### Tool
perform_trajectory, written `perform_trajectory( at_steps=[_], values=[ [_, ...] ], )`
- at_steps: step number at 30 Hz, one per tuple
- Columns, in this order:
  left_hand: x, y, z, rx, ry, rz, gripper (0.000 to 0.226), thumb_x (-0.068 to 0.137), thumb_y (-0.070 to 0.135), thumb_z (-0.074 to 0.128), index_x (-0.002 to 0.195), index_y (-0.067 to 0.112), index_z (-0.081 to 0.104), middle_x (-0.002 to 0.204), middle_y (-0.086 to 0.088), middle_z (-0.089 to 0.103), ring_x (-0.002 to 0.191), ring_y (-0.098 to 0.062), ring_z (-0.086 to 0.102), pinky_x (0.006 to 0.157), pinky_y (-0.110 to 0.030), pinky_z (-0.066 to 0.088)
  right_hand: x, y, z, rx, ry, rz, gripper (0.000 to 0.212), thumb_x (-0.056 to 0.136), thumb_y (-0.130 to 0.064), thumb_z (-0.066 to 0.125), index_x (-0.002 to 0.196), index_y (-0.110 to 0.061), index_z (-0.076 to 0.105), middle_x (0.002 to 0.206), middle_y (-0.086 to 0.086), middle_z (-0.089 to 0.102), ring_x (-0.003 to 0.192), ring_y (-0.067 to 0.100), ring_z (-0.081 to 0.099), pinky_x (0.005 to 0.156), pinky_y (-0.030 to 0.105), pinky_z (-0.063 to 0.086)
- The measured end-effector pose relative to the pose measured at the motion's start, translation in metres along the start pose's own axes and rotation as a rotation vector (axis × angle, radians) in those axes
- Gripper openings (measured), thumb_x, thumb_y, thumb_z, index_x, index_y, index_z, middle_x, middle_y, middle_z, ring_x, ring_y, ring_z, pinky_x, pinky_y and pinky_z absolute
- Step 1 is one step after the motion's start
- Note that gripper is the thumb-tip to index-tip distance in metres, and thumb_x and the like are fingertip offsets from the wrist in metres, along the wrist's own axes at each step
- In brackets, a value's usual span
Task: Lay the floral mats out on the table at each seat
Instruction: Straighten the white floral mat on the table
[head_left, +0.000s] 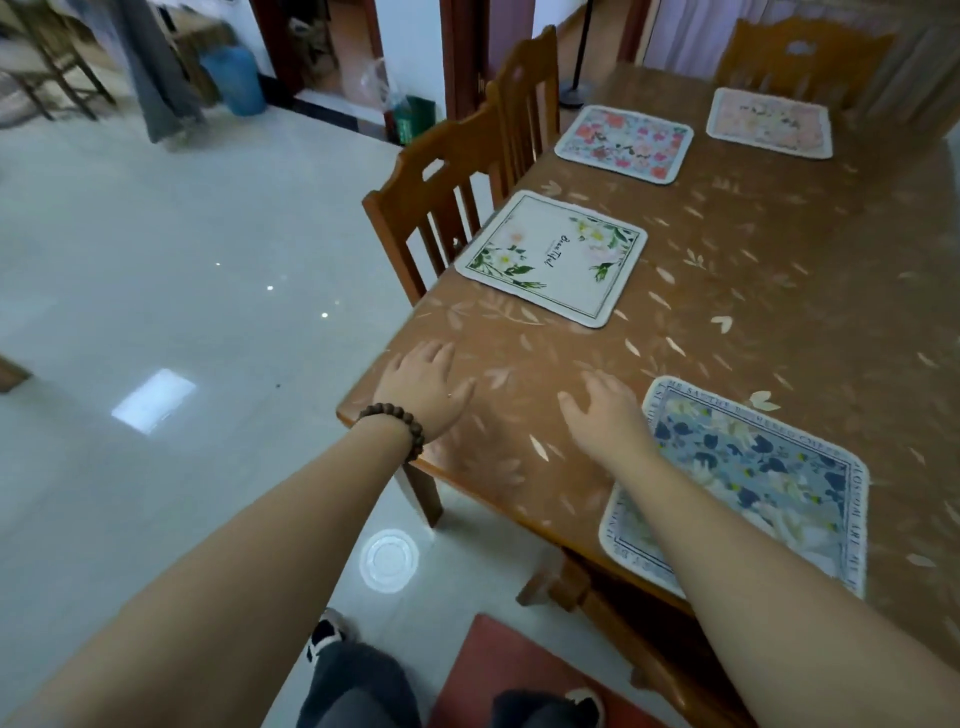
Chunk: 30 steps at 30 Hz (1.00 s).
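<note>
Both hands flat over the table (753, 291) corner, fingers straight, holding nothing. Left hand (423, 387), bead bracelet (397, 421) on wrist, sits near the edge; right hand (605, 410) just beside the blue mat (769, 483). Four mats down: blue at near seat, white mat (553, 257) and red mat (623, 143) by the left-side chairs (447, 171), pink mat (769, 122) at far end.
</note>
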<state>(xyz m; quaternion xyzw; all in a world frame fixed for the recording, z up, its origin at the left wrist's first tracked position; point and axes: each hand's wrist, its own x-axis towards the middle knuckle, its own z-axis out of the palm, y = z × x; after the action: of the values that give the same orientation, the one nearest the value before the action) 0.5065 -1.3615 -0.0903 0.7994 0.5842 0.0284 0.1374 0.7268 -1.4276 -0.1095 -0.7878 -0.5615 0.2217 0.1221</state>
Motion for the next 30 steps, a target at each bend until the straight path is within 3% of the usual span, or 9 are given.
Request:
perform_trajectory(
  at_steps=[10, 14, 23, 30],
  values=[
    [0.08, -0.116, -0.04, 0.017, -0.038, 0.368, 0.062, 0.093, 0.053, 0.033, 0.145, 0.02, 0.031, 0.154, 0.0, 0.03, 0.141, -0.019, 0.024, 0.114, -0.042, 0.015, 0.034, -0.148, 0.061, -0.023, 0.186, 0.267, 0.057, 0.097, -0.046, 0.039, 0.146, -0.017, 0.037, 0.157, 0.004, 0.028, 0.144, 0.024, 0.021, 0.115, 0.041, 0.017],
    [0.104, -0.141, -0.058, 0.019, -0.076, 0.469, 0.063, 0.093, 0.053, 0.034, 0.146, 0.02, 0.028, 0.153, -0.003, 0.03, 0.142, -0.022, 0.022, 0.114, -0.043, 0.014, 0.042, -0.185, 0.07, -0.047, 0.23, 0.33, 0.059, 0.097, -0.045, 0.039, 0.145, -0.012, 0.037, 0.157, 0.006, 0.027, 0.146, 0.023, 0.016, 0.117, 0.042, 0.018],
    [0.182, -0.151, -0.069, -0.002, -0.109, 0.676, 0.065, 0.092, 0.053, 0.036, 0.144, 0.015, 0.031, 0.152, -0.007, 0.032, 0.141, -0.024, 0.023, 0.115, -0.043, 0.018, 0.099, -0.213, 0.071, -0.037, 0.307, 0.509, 0.059, 0.097, -0.045, 0.039, 0.145, -0.01, 0.037, 0.156, 0.01, 0.03, 0.144, 0.025, 0.021, 0.116, 0.041, 0.019],
    [0.295, -0.132, -0.068, 0.058, -0.088, 0.887, 0.064, 0.092, 0.051, 0.039, 0.145, 0.015, 0.029, 0.15, -0.01, 0.033, 0.138, -0.026, 0.027, 0.113, -0.042, 0.02, 0.196, -0.208, 0.078, -0.025, 0.383, 0.587, 0.058, 0.096, -0.044, 0.041, 0.141, -0.006, 0.041, 0.15, 0.015, 0.038, 0.14, 0.03, 0.029, 0.114, 0.042, 0.025]
  ],
)
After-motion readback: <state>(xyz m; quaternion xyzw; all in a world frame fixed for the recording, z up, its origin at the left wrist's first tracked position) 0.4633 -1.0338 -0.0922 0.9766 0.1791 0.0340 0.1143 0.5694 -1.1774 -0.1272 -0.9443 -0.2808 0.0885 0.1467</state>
